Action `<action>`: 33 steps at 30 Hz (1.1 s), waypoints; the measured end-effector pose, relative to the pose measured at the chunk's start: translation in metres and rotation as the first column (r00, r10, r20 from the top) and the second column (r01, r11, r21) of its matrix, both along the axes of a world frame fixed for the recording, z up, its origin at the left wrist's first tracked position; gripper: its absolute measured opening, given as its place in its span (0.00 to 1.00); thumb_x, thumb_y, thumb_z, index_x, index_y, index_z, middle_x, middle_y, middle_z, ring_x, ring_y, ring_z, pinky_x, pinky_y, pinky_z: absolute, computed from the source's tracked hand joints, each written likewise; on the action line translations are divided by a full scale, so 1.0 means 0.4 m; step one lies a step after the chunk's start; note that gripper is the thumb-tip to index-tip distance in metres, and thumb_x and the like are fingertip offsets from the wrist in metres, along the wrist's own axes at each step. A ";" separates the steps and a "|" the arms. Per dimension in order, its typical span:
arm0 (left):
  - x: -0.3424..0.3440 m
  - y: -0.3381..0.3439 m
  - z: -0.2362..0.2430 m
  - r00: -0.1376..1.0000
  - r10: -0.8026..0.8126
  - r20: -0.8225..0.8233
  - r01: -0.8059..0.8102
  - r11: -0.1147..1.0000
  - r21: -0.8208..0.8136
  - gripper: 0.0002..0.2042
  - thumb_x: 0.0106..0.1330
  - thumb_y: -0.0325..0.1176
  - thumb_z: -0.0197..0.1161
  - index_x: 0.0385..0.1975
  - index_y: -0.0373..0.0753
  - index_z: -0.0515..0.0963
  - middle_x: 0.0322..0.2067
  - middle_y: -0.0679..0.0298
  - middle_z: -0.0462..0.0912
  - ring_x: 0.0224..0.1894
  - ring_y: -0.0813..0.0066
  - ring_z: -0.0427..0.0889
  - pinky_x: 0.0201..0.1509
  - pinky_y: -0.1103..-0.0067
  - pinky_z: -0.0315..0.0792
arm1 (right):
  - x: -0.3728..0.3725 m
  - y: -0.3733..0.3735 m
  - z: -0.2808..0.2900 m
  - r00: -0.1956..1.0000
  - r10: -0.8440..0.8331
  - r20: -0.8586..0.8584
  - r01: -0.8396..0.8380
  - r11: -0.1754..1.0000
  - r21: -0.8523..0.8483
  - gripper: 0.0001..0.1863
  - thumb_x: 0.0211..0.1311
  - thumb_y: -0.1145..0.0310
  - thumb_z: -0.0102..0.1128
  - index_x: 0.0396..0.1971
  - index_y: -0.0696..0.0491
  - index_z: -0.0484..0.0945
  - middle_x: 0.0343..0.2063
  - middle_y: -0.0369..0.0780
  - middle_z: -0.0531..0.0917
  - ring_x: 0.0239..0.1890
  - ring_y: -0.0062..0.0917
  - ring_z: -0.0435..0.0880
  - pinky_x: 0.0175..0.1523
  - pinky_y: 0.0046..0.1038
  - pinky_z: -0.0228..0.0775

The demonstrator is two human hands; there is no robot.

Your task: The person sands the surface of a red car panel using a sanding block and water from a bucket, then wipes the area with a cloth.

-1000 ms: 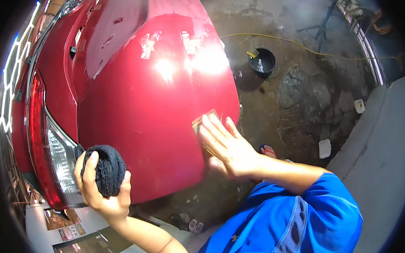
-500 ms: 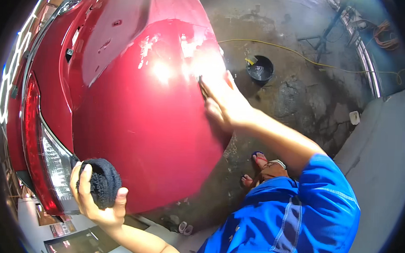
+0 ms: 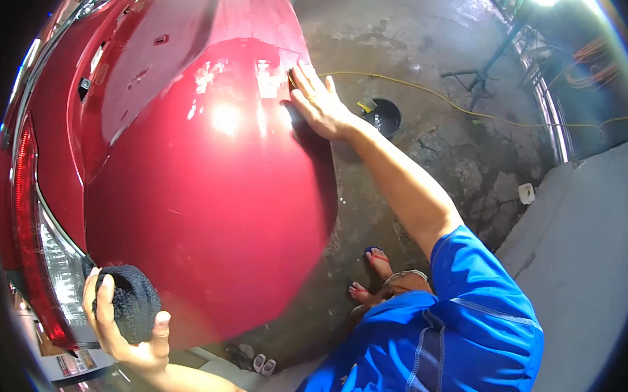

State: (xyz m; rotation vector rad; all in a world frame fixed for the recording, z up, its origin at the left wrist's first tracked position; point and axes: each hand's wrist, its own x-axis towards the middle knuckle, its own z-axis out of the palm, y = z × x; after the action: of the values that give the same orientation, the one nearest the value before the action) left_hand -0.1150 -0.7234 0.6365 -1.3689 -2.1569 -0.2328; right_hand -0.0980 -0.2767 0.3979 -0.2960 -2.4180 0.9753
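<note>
My left hand (image 3: pixel 126 328) is curled around a black, fuzzy, rounded pad (image 3: pixel 134 304), held up in front of the tail light (image 3: pixel 39 248). At the far right edge of the red car panel (image 3: pixel 208 247), my right hand (image 3: pixel 321 103) lies with its fingers stretched and pressed to the surface. A thin dark edge shows beside its fingertips; the palm side is hidden, so what lies under it cannot be made out. Lamp glare and pale, uneven patches mark the panel near this hand. A dull reddish area (image 3: pixel 159 73) borders the glossy part.
A black bucket (image 3: pixel 386 119) with a yellow piece on its rim stands on the wet floor. Past it runs a yellow cable (image 3: pixel 435 95) toward a dark stand (image 3: pixel 477 81). A white container (image 3: pixel 526 194) lies by the right wall; pale shoes (image 3: pixel 264 364) sit below the panel.
My right hand has slid farther away along the panel's right edge. The view has shifted, so the car appears more to the left. My left hand still holds the black pad.
</note>
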 end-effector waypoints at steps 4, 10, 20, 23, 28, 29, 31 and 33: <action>-0.014 -0.028 0.004 1.000 0.017 0.000 -0.017 1.000 -0.024 0.40 0.67 0.60 0.69 0.66 0.29 0.76 0.63 0.39 0.78 0.65 0.41 0.79 0.71 0.54 0.70 | 0.293 -0.346 -0.076 0.968 0.240 -0.072 -0.235 0.970 0.065 0.41 0.78 0.55 0.46 0.81 0.64 0.48 0.82 0.60 0.44 0.86 0.53 0.37 0.83 0.65 0.29; -0.013 0.017 -0.003 1.000 -0.029 0.009 0.029 1.000 0.003 0.40 0.66 0.60 0.70 0.66 0.29 0.76 0.63 0.38 0.78 0.65 0.41 0.78 0.71 0.54 0.70 | 0.062 -0.059 -0.065 0.999 0.001 -0.038 -0.002 1.000 -0.019 0.36 0.85 0.54 0.35 0.81 0.64 0.50 0.83 0.57 0.46 0.85 0.56 0.41 0.82 0.65 0.33; -0.004 0.025 -0.001 1.000 -0.026 0.001 0.026 0.999 -0.024 0.40 0.66 0.59 0.71 0.65 0.28 0.76 0.62 0.37 0.78 0.64 0.40 0.79 0.71 0.54 0.70 | 0.230 -0.192 -0.059 0.868 0.091 0.488 -0.310 0.866 0.391 0.39 0.82 0.56 0.42 0.83 0.60 0.45 0.83 0.59 0.42 0.86 0.53 0.36 0.81 0.68 0.27; -0.006 0.022 -0.007 1.000 -0.018 -0.010 0.018 0.999 0.033 0.40 0.65 0.61 0.72 0.64 0.29 0.77 0.59 0.37 0.80 0.62 0.37 0.80 0.69 0.50 0.72 | 0.013 0.012 -0.027 0.997 0.013 0.075 -0.010 0.999 -0.035 0.39 0.84 0.55 0.40 0.83 0.60 0.44 0.84 0.54 0.45 0.86 0.46 0.43 0.85 0.57 0.29; -0.004 -0.010 0.010 1.000 0.011 -0.011 -0.011 1.000 0.004 0.41 0.64 0.62 0.72 0.62 0.29 0.78 0.57 0.37 0.81 0.60 0.36 0.81 0.67 0.48 0.74 | 0.377 -0.368 -0.064 0.931 0.361 -0.053 -0.362 0.932 -0.029 0.39 0.77 0.64 0.50 0.81 0.62 0.49 0.81 0.60 0.49 0.85 0.54 0.43 0.84 0.62 0.30; 0.008 -0.008 0.019 1.000 -0.004 0.016 0.004 1.000 0.021 0.41 0.63 0.62 0.72 0.62 0.29 0.78 0.56 0.37 0.81 0.59 0.37 0.81 0.66 0.49 0.74 | 0.364 -0.346 -0.063 0.939 0.339 -0.053 -0.336 0.940 0.064 0.39 0.77 0.64 0.50 0.81 0.62 0.50 0.81 0.60 0.50 0.85 0.54 0.44 0.83 0.64 0.30; -0.002 0.017 0.003 1.000 -0.004 0.005 0.004 0.999 0.043 0.41 0.63 0.62 0.72 0.61 0.29 0.78 0.56 0.37 0.81 0.59 0.37 0.81 0.66 0.49 0.75 | 0.319 -0.277 -0.090 0.957 0.287 -0.033 -0.276 0.941 0.195 0.38 0.78 0.64 0.50 0.81 0.63 0.51 0.81 0.61 0.51 0.85 0.55 0.44 0.82 0.67 0.32; -0.010 0.026 -0.004 0.999 -0.033 0.010 0.033 0.998 0.052 0.41 0.63 0.63 0.73 0.61 0.29 0.79 0.56 0.36 0.81 0.60 0.36 0.81 0.66 0.49 0.74 | 0.139 -0.065 -0.106 0.995 0.103 0.003 -0.099 0.944 0.314 0.36 0.77 0.64 0.51 0.79 0.62 0.55 0.81 0.60 0.52 0.84 0.56 0.45 0.81 0.70 0.35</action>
State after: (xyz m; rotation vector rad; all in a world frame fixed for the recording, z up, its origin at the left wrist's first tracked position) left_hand -0.1191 -0.7132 0.6347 -1.3781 -2.1237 -0.3073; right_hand -0.0422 -0.3025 0.3556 -0.0512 -2.5479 0.6141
